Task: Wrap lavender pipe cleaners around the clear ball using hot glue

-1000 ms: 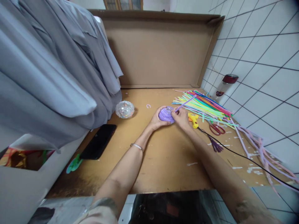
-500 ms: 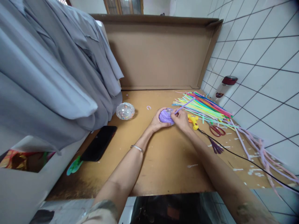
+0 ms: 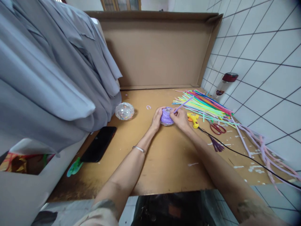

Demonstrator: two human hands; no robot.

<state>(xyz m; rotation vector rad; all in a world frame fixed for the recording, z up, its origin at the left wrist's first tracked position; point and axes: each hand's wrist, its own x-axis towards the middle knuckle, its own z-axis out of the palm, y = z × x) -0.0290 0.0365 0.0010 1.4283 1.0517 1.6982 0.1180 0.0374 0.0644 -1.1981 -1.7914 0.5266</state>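
Observation:
A rounded ball (image 3: 166, 117) wrapped in purple pipe cleaner sits between my hands, with some clear surface showing at its top and lower edge. My left hand (image 3: 157, 119) holds it from the left side, fingers curved around it. At its right, my right hand (image 3: 180, 117) pinches a purple pipe cleaner (image 3: 185, 104), whose free end sticks up to the right. A yellow glue gun (image 3: 194, 120) lies just beyond my right hand. Off to the left rests a clear faceted ball (image 3: 124, 111), with a small pale curved piece (image 3: 148, 107) between it and my hands.
Many coloured pipe cleaners (image 3: 207, 105) lie at the back right, before a red-lidded bottle (image 3: 224, 86). Red-handled scissors (image 3: 218, 129), a purple tassel (image 3: 216, 144) and a black cord (image 3: 235, 153) are nearer. A black phone (image 3: 100, 144) lies left, beside a hanging grey cloth (image 3: 58, 72).
The wrapped ball has turned a little, so more clear surface shows at its lower edge. My left fingers have shifted to its side. The view has moved slightly.

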